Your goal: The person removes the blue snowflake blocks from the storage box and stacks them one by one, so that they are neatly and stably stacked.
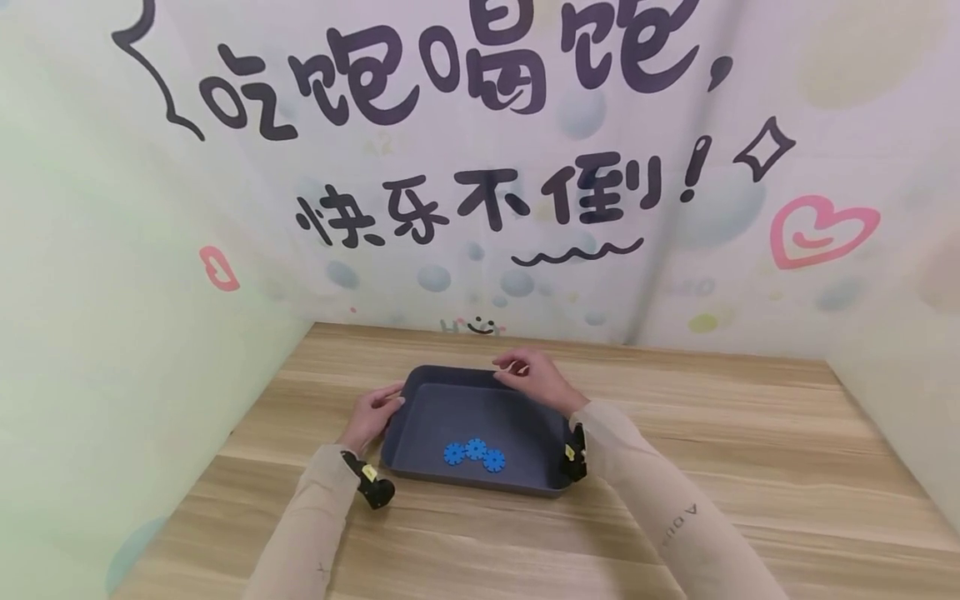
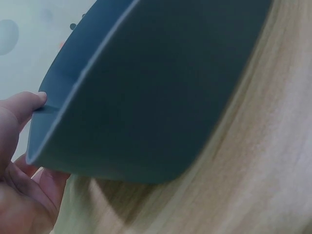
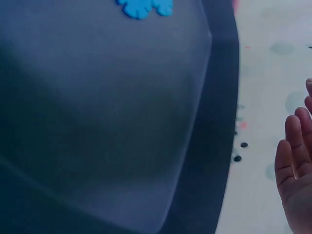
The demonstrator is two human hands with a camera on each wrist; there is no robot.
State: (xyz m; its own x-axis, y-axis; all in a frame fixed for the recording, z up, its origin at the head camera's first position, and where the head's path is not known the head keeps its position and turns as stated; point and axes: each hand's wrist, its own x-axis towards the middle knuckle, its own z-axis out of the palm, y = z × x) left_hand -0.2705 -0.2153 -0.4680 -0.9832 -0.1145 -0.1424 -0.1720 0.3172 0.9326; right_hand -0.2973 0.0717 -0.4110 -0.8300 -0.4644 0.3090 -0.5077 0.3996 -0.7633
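Observation:
A dark blue-grey rectangular tray (image 1: 480, 410) with raised walls is at the middle of the wooden table. Three blue notched discs (image 1: 476, 449) lie together on its floor, close to the near wall. My left hand (image 1: 371, 418) grips the tray's left side; in the left wrist view its thumb (image 2: 35, 99) hooks over the rim, with the other fingers under the corner. Above the far rim, toward the right, is my right hand (image 1: 536, 379), holding nothing. Its fingers (image 3: 293, 134) are loosely extended in the right wrist view, beyond the tray's wall (image 3: 214, 112).
The wooden table (image 1: 712, 433) extends around the tray on all sides. Behind it hangs a white cloth backdrop (image 1: 480, 283) with black lettering, and a pale wall (image 1: 112, 292) rises on the left. Black cameras (image 1: 371, 483) are strapped to both wrists.

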